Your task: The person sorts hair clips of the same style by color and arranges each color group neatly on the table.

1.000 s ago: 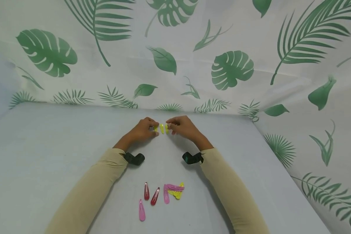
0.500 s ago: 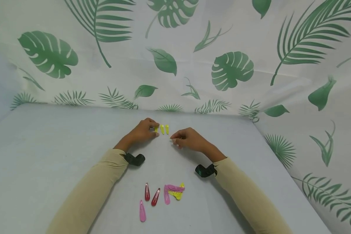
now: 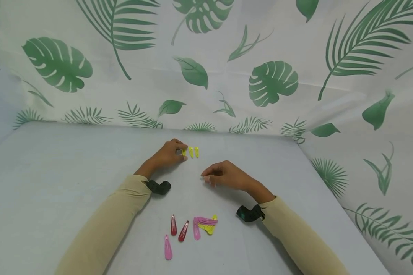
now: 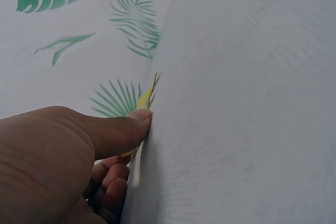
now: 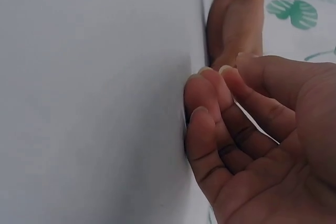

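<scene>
With the fingers [image 4: 116, 195] of my left hand [image 3: 166, 153] I pinch a yellow clip [image 3: 184, 152], the leftmost of three in a row near the far edge of the surface [image 3: 72, 172]; two more yellow clips [image 3: 191, 152] lie just to its right. My right hand [image 3: 228, 175] holds nothing that shows: its fingers are loosely bent, thumb close to the fingertips. Both my arms reach forward, the left farther toward that edge, the right hand low over the surface. Between my forearms lie two red clips [image 3: 173, 226], one lone pink clip [image 3: 168, 248] and a pink-and-yellow heap [image 3: 206, 220], too overlapped to count.
</scene>
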`<state>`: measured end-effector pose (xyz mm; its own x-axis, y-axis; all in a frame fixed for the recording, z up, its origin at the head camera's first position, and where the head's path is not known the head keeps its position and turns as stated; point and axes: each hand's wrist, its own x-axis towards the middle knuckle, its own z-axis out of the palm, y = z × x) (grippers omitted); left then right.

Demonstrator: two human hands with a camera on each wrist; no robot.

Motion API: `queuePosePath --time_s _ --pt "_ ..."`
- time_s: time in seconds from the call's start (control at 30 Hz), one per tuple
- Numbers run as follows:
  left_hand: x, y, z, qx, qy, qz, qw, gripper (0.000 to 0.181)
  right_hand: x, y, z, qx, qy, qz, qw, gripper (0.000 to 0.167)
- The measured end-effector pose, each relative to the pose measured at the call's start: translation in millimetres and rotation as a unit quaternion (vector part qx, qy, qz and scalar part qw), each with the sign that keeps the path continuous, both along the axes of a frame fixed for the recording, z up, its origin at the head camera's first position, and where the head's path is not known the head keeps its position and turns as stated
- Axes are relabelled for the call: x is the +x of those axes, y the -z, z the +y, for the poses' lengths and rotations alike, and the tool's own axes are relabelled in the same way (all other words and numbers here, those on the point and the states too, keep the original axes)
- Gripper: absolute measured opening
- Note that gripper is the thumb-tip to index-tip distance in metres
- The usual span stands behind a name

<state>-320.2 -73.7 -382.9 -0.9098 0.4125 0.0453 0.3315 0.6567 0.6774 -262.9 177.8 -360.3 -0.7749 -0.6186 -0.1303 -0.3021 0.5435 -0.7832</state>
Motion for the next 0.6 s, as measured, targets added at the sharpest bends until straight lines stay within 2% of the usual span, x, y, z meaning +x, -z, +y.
queuePosePath --time_s 0.27,0.5,0.6 --pt "-2.2 2.3 1.5 0.008 -0.004 -0.015 0.9998 0.051 22.0 -2.8 9 -0.003 -0.026 -0.017 0.9995 0.021" --pt "-3.0 3.3 0.6 0.006 -0.002 -0.015 0.9999 0.051 34.0 -3.0 13 -0.018 -0.060 -0.063 0.9961 0.023" --pt "-3.0 3.7 -0.3 0.007 -0.001 -0.013 0.9999 0.051 39.3 -2.6 14 -0.022 -0.072 -0.064 0.9951 0.021"
